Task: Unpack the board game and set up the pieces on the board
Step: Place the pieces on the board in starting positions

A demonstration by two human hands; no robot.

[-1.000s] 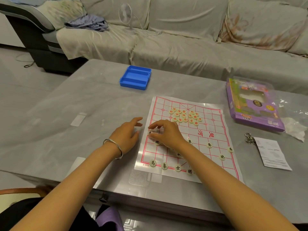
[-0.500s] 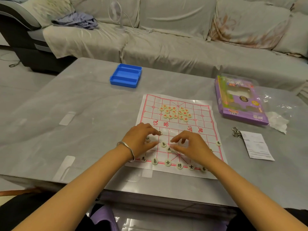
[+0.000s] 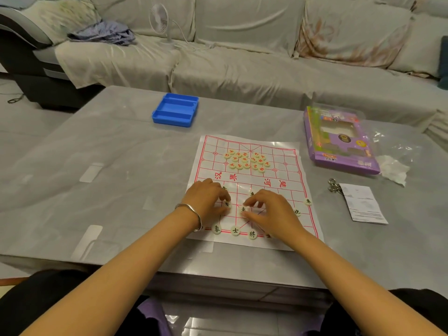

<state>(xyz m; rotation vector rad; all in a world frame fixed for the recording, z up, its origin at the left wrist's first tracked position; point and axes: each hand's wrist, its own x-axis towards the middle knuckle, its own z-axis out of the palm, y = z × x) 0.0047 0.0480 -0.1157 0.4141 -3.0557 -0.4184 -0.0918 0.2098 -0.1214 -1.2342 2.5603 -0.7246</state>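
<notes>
Paper board [image 3: 252,180] is lying flat on the grey table [image 3: 121,166], towards its near edge. Red-lettered discs [image 3: 247,161] are sitting heaped in its far half, and a black-lettered row [image 3: 235,230] is standing along its near line. Left hand [image 3: 208,202], fingers curled, is pinching the left black disc [image 3: 227,204]. Right hand [image 3: 271,212] is holding the middle black disc [image 3: 243,209] between curled thumb and forefinger. Blue tray [image 3: 175,110] is lying beyond the board, purple box [image 3: 339,141] to its right.
</notes>
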